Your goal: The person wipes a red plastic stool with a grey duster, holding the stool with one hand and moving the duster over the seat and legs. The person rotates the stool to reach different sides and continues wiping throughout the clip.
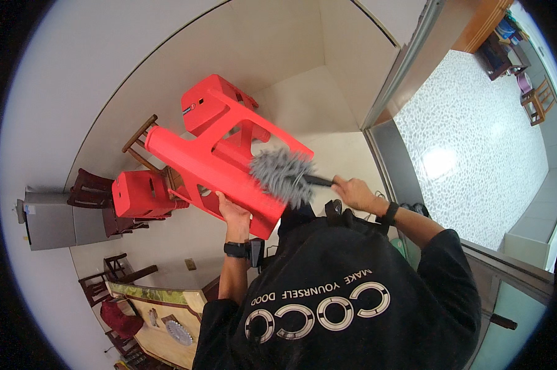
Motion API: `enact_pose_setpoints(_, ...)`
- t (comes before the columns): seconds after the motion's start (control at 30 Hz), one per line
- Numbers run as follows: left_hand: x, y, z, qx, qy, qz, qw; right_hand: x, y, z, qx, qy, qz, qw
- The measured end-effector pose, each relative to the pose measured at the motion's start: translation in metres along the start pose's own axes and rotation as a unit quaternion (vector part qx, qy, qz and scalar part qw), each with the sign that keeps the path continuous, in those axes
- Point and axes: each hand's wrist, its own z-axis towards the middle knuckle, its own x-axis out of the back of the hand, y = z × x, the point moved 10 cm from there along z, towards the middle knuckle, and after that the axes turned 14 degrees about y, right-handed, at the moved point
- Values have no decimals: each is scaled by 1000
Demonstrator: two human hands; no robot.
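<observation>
A red plastic stool (pixel 223 171) is held tilted on its side in front of me. My left hand (pixel 233 212) grips it at the opening near its lower edge, the thumb showing on the outer face. In my right hand (pixel 356 192) is the black handle of a fluffy grey duster (pixel 283 175). The duster's head rests against the stool's side, over part of its right end. Behind the held stool stands another red plastic stool (pixel 204 106) by the wall.
More red stools (pixel 142 194) stand at the left beside wooden chairs (pixel 91 188) and a grey refrigerator (pixel 51 222). A table (pixel 158 314) with a glass dish is at lower left. On the right, a sliding-door track (pixel 380 162) borders a pebble-patterned floor (pixel 472 152).
</observation>
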Motion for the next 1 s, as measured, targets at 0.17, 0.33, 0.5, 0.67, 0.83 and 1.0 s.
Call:
enact_pose_setpoints(0.17, 11, 1, 2, -26, 22, 9, 999, 4, -1, 5, -27, 25, 35, 999)
enact_pose_setpoints(0.33, 1, 0, -4, -5, -50, 6, 999, -3, -13, -1, 31, 21, 50, 998)
enact_pose_setpoints(0.5, 11, 2, -2, -41, 7, 18, 999, 7, 10, 2, -41, 79, 44, 995)
enact_pose_setpoints(0.67, 5, 2, -9, -16, -28, 6, 999, -17, -2, -5, 36, -59, 44, 997)
enact_pose_setpoints(0.83, 11, 7, -13, -50, 7, 27, 998, 5, 17, 0, -54, 41, 10, 998)
enact_pose_setpoints(1.0, 4, 8, -25, -14, -55, 4, 998, -21, -26, -30, 80, -105, 159, 978)
